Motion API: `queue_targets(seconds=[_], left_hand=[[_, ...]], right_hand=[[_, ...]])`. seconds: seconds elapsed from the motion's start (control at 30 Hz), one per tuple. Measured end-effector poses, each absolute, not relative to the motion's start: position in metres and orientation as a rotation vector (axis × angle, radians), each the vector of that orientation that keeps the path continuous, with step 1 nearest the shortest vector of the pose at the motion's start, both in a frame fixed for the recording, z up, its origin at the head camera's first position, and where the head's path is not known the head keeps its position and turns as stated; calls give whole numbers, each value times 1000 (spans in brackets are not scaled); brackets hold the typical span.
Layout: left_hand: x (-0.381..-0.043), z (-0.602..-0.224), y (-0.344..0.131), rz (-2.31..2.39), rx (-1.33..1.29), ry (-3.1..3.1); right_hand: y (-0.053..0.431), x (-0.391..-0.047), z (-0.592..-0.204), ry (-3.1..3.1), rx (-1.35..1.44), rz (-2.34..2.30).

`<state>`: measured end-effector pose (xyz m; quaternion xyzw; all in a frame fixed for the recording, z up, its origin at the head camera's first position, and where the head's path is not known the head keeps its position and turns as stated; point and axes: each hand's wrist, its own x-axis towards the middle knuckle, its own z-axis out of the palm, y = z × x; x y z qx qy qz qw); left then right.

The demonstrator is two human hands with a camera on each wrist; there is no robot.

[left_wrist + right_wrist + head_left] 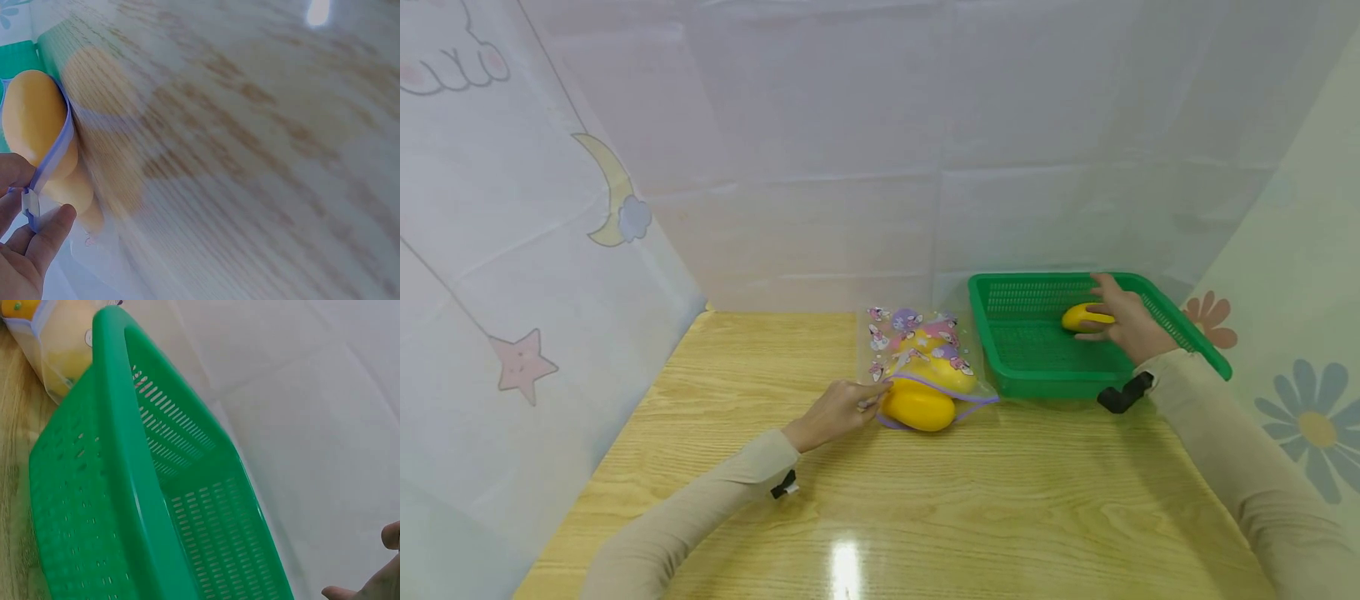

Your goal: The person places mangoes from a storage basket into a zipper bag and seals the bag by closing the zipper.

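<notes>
Zip bag (917,357): near the back edge of the worktop (970,492), left of the green basket (1052,386); mangoes inside, frontmost mango (922,410) at the open mouth.
Left hand (837,412): pinches the mouth's purple zip strip — left end.
Right hand (1129,323): fingers spread over the basket, beside the loose mango (1078,317) — contact cannot be told.
Basket position: worktop's back right corner; loose mango inside.

Cloth-walled booth (820,183) (cartoon-printed sheets (482,200))
</notes>
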<state>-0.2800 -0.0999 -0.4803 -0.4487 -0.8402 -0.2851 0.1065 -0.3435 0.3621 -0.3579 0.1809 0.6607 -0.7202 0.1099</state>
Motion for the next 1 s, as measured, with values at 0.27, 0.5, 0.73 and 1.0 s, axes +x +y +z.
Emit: queue_targets(seconds=[0.27, 0.5, 0.73, 1.0], left_hand=[[-280, -480, -100, -831, -1321, -2461], [-280, -481, -100, -848, -1315, -2475], [-279, -481, -101, -849, -1335, -2445], [-277, -479, -100, -845, -1320, -2472]], right_hand=[[371, -351, -360, 1751, 705, -2262], [389, -363, -369, 1540, 802, -2326], [418, -385, -387, 1340, 848, -2378], [419, -370, -369, 1360, 788, -2443]])
